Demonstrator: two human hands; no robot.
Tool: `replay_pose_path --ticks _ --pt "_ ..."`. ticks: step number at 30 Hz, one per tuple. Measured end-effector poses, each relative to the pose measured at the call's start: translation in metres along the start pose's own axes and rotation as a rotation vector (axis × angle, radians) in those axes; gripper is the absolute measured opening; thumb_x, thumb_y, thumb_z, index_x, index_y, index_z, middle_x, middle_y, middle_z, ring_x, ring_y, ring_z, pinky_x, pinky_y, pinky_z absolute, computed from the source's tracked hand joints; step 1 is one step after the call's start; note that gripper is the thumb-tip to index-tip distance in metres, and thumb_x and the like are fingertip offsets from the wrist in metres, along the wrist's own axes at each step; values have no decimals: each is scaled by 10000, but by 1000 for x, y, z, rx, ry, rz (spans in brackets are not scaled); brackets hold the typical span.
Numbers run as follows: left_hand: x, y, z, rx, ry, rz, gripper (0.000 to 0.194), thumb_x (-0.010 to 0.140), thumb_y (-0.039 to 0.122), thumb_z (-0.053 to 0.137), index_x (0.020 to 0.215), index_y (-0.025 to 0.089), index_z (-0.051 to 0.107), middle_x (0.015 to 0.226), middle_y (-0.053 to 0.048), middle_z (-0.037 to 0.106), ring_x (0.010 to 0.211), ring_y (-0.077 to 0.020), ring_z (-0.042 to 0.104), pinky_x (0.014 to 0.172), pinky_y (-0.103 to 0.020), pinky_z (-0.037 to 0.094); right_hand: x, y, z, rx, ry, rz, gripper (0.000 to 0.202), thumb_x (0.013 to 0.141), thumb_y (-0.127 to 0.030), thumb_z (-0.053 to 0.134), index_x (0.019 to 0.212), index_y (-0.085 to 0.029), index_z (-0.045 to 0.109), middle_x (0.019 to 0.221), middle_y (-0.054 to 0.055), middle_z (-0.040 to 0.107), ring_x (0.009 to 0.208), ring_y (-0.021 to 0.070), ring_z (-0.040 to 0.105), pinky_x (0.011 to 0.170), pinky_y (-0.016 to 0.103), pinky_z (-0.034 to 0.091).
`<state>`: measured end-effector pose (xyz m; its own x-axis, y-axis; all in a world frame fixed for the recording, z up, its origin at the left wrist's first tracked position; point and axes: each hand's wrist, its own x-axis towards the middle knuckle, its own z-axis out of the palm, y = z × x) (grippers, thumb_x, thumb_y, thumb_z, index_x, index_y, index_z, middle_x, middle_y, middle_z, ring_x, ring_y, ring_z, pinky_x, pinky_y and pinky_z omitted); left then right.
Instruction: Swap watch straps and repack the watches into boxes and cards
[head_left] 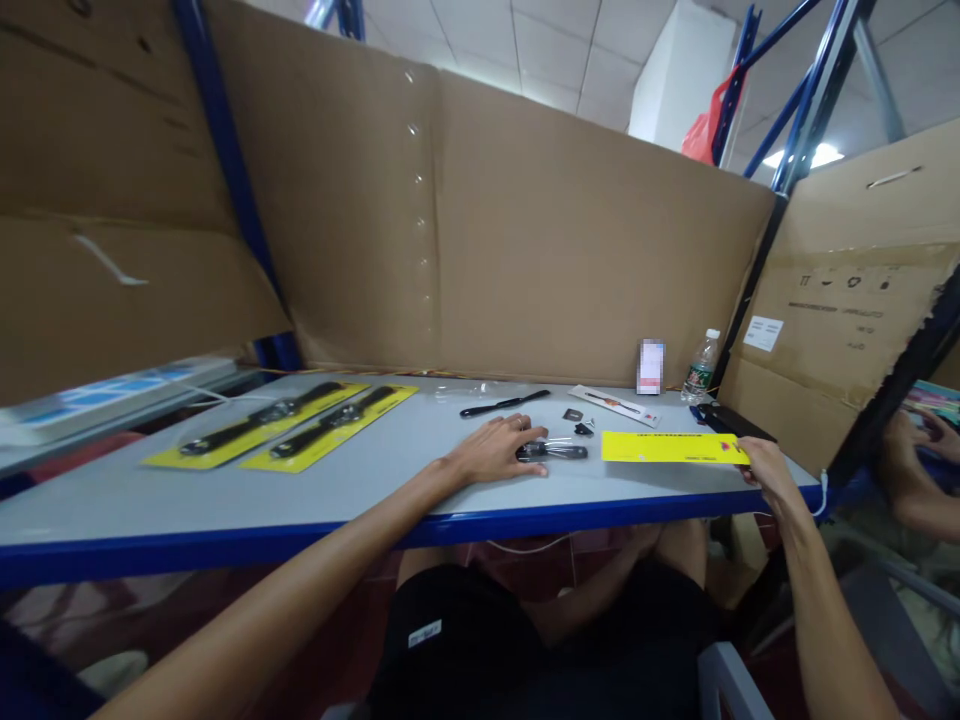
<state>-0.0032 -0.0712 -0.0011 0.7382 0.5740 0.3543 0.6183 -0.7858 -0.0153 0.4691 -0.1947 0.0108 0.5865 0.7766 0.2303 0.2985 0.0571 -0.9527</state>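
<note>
My left hand point(496, 448) lies low on the table, its thumb and fingers around the left end of a black tool in a clear plastic shell point(559, 451). The palm hides part of it, and I cannot make out the tool's kind. To the right, my right hand point(766, 470) pinches the right end of a yellow backing card point(667, 448) with dark print, holding it just above the table. Small black parts point(583, 429) and a dark square piece point(572, 414) lie beyond the shell. A slim black tool point(504, 404) rests farther back.
Two yellow-backed packs point(262, 425) point(337, 428) with black tools lie at left. At the back right are a white packet point(615, 404), a phone point(650, 367), a water bottle point(702, 368) and a black case point(736, 421). Cardboard walls point(585, 230) enclose the table. Another person's hands point(911, 440) show at far right.
</note>
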Motion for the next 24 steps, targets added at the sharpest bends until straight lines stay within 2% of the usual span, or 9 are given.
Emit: replay_pose_path --ticks 3,6,8,12,14,16,18,21,24 --pt "0 0 0 -13 7 -23 720 856 822 511 1280 258 652 1141 -118 653 1003 -303 654 892 -411 484 4 7 -30 91 123 50 170 680 -340 662 651 -178 619 432 -18 494 312 93 353 306 216 222" --pt "0 0 0 -30 26 -23 720 856 822 509 1282 259 651 1136 -113 657 1004 -302 653 891 -410 484 11 11 -32 194 170 -9 214 669 -378 688 695 -175 624 464 -24 512 327 94 377 314 213 249" --pt "0 1 0 -22 30 -23 720 862 819 502 1284 253 647 1144 -117 657 1004 -304 652 888 -409 485 18 11 -13 234 158 -41 248 661 -396 710 730 -171 633 499 -10 554 354 103 430 332 210 292" --pt "0 2 0 15 13 -30 712 876 807 498 1294 246 630 1143 -118 656 1011 -299 653 891 -403 484 38 2 50 272 13 -48 304 642 -433 744 733 -174 614 534 6 580 414 127 507 378 217 347" --pt "0 2 0 15 17 -29 696 878 798 507 1289 250 632 1137 -113 657 1010 -294 656 888 -397 485 48 -5 79 238 7 -114 343 683 -499 723 749 -184 603 552 8 588 445 147 541 411 230 380" --pt "0 1 1 2 33 -27 684 877 794 513 1283 258 637 1137 -109 657 1002 -291 658 881 -393 486 56 -10 100 100 17 -265 367 776 -550 654 813 -188 619 634 30 642 515 175 592 467 246 420" --pt "0 1 2 -6 42 -28 688 876 799 507 1282 261 641 1133 -110 657 997 -291 657 878 -395 486 60 -11 111 -210 -24 -447 320 885 -496 575 890 -188 660 776 72 712 643 202 643 558 260 448" --pt "0 0 2 -6 39 -30 708 871 812 497 1285 256 639 1126 -112 656 991 -293 656 886 -403 486 63 -7 112 -788 -148 -652 248 958 -291 504 1022 -200 726 1012 118 755 870 233 669 698 276 442" --pt "0 0 2 -4 39 -30 711 867 814 501 1286 256 638 1126 -110 658 985 -296 658 880 -405 486 65 -1 106 -1093 -199 -730 320 957 -181 468 1134 -210 733 1144 121 737 990 244 656 768 283 430"
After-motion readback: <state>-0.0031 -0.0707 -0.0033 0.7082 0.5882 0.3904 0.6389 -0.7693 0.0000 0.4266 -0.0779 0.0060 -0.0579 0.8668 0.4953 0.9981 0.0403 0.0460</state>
